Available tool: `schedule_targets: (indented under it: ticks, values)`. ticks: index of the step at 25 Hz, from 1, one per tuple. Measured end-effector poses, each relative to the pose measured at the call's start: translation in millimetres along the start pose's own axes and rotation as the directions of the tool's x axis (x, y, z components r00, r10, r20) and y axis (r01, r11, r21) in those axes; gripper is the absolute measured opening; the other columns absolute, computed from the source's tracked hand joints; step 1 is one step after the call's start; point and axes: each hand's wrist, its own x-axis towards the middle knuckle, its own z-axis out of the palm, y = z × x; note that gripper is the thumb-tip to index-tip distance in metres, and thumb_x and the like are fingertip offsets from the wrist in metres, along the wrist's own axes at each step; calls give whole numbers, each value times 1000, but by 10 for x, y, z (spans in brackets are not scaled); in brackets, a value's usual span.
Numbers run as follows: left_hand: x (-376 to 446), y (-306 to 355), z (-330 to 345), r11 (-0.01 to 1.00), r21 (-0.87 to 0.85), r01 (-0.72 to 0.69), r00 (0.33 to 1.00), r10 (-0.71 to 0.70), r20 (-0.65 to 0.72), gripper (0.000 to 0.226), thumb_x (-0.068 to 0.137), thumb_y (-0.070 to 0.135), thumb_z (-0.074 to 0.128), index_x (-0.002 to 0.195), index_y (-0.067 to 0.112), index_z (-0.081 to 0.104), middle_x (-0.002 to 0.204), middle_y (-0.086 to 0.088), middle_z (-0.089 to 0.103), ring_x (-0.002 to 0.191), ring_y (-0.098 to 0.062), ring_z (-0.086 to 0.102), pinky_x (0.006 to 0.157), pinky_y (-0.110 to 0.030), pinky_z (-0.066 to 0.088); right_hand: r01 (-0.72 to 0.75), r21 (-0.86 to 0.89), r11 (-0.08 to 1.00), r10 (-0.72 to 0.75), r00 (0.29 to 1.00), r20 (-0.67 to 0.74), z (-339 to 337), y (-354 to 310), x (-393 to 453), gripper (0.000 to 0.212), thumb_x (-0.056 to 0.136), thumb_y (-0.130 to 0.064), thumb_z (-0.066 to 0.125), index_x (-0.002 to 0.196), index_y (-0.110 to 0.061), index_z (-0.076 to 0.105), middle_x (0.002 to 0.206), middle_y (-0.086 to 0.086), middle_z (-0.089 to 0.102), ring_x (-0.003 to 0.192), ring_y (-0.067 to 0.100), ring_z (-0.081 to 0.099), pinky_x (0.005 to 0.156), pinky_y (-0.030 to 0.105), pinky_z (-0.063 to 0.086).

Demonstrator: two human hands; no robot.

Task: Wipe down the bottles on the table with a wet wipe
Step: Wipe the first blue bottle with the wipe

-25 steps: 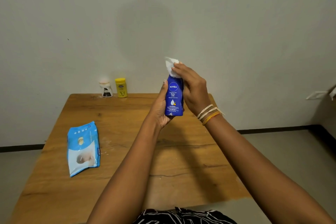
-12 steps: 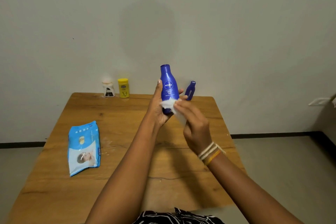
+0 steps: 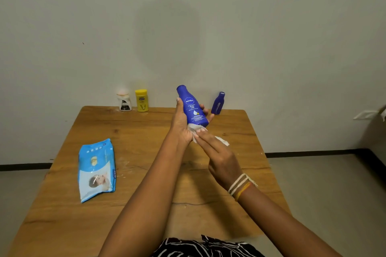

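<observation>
**Wiping the bottle's base**

Blue lotion bottle (image 3: 191,108) held above the wooden table (image 3: 133,144), tilted, gripped by curled left hand (image 3: 181,125). White wet wipe (image 3: 196,130) pressed against bottle's bottom by right hand (image 3: 219,155), fingers extended, nearly straight.

Left hand (image 3: 182,125) raised and gripping, right hand (image 3: 221,158) below, fingers extended, pressing

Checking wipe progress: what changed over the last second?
The right hand carried the wet wipe from the cap of the Nivea bottle down to its base. The left hand kept its hold, with the bottle now tilted left. Wipes pack, yellow bottle, white jar and small blue bottle stayed put.
</observation>
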Motion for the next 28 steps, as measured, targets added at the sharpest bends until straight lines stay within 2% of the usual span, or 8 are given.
schedule_targets:
  ticks: [4,6,9,12,14,17,23,28]
  values:
    - [25,4,29,999,-31,-21,1000,21,-4,59,86,62,51,110,8,54,74,-13,67,65,-23,67,74,-44,59,-208,87,974,221,954,-201,-94,60,142,39,94,-9,39,130,-1,51,133,16,54,131,17,42,104,19,38]
    - [20,-31,49,1000,-21,11,1000,-11,3,64,85,63,52,114,6,53,73,-14,69,66,-25,69,69,-44,59,-244,66,968,252,950,-186,-45,3,342,41,95,-11,32,130,1,52,134,17,54,130,20,44,106,24,38]
    - [57,-97,53,997,70,15,1000,-14,-17,66,84,66,49,105,3,56,75,-10,66,71,-23,67,82,-46,55,-200,29,979,202,976,-84,67,-150,281,39,88,2,49,126,3,55,130,19,56,129,28,46,106,40,42]
    - [51,-123,6,987,157,19,1000,-19,-4,63,87,64,44,99,4,59,78,-10,70,73,-23,69,77,-43,56,-148,94,985,154,986,-60,-12,-169,35,35,86,-5,51,119,1,62,118,19,62,118,27,55,93,38,53]
    - [22,-105,-31,975,220,17,999,-28,46,58,92,58,42,102,5,61,84,-12,73,75,-26,71,74,-41,57,-196,191,962,226,963,-146,-133,-121,135,31,85,-7,49,110,0,65,107,18,63,103,24,60,81,35,56]
    - [-34,-112,-44,956,293,-2,993,-33,115,48,94,50,43,102,8,67,89,-12,73,77,-25,70,71,-37,57,-257,253,933,333,885,-327,-284,126,648,23,80,9,60,101,1,66,99,15,64,95,20,60,80,30,52]
    - [-104,-128,4,952,307,-9,996,-17,84,46,98,44,38,115,10,62,102,-13,72,92,-25,70,73,-36,58,-238,57,970,239,971,-16,-83,105,819,41,86,7,54,126,1,56,134,17,54,130,27,46,109,36,38]
    - [-117,-109,-73,936,347,60,998,-62,-5,53,94,47,42,117,1,54,86,-16,67,73,-26,65,68,-35,54,-49,-27,998,51,997,57,-107,4,138,36,88,-11,48,119,0,62,121,18,63,116,28,58,92,39,54]
